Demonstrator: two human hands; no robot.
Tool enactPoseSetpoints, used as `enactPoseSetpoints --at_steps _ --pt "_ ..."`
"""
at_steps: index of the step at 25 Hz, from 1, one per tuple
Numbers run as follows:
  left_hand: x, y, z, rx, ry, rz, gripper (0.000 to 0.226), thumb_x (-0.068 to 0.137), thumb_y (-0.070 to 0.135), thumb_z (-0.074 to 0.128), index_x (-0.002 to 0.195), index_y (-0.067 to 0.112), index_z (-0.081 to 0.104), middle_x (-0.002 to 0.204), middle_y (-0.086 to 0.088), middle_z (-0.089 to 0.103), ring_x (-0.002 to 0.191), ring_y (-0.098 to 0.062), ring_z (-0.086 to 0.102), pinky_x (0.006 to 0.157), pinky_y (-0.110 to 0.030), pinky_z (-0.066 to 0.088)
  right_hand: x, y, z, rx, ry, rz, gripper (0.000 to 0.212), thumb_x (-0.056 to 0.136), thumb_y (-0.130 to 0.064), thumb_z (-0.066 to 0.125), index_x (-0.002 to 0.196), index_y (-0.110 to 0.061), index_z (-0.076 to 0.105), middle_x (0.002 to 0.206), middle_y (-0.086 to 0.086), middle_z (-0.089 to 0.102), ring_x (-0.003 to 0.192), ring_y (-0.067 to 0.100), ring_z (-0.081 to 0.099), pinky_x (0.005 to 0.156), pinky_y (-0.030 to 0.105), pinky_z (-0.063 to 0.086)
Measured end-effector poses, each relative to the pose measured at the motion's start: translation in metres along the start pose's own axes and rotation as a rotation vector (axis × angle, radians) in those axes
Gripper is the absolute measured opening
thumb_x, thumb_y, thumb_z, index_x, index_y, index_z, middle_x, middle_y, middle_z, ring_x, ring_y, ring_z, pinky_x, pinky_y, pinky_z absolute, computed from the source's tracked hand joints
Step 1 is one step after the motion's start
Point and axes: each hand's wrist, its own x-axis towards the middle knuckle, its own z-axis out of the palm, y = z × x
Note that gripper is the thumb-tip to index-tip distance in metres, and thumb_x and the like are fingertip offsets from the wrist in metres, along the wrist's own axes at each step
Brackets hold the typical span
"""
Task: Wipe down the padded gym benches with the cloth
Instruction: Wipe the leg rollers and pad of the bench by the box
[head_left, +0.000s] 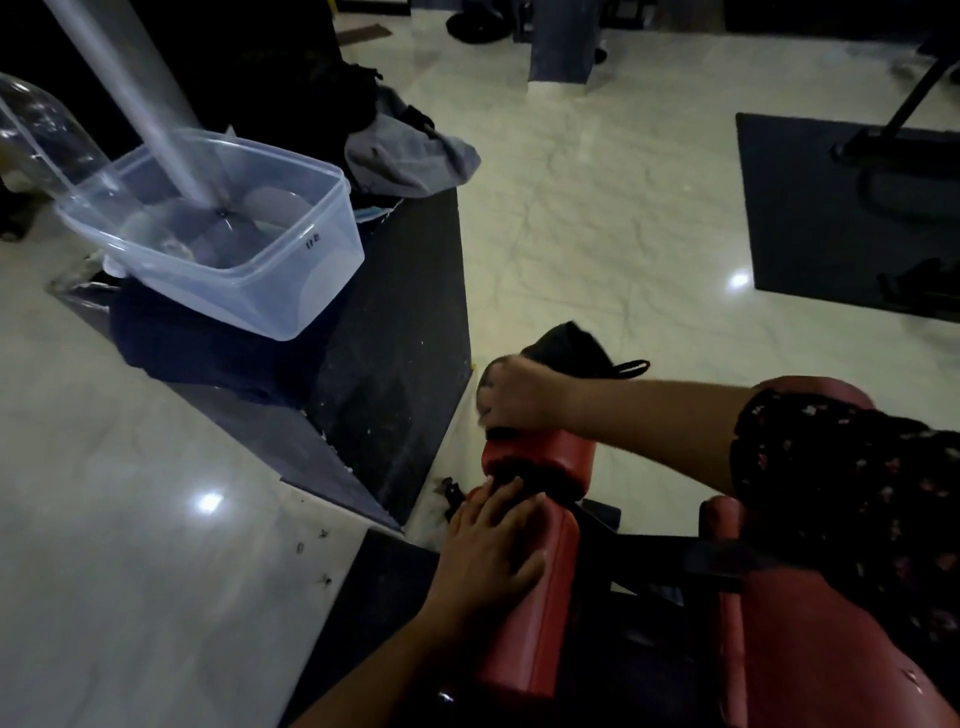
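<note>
cloth (569, 345) half hidden, right hand (519, 393) blurred

A clear plastic tub (249, 270) sits on a dark mat (395, 332) beside crumpled grey clothing (410, 156).

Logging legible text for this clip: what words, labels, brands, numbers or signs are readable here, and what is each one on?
Small dark marking on the side wall of the clear plastic tub: a few characters, too blurred to read.
Red bench pads, the dark cloth gripped by the right hand, and the floor mat: no text visible.
Nothing else in view carries readable writing.
</note>
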Motion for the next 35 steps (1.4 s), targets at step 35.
enactPoseSetpoints --at_steps 35 --pt "0.055 0.020 -0.009 -0.003 -0.027 -0.196 0.090 0.074 0.073 0.019 0.153 0.042 -0.012 0.164 0.006 -0.016 0.152 -0.017 -0.008 0.120 -0.039 0.010 -0.086 0.067 0.111 1.802 0.272 1.116 0.046 0.085 -0.005 0.054 0.130 -0.010 0.058 0.113 0.013 0.061 0.092 0.021 0.059 0.072 0.024 0.042"
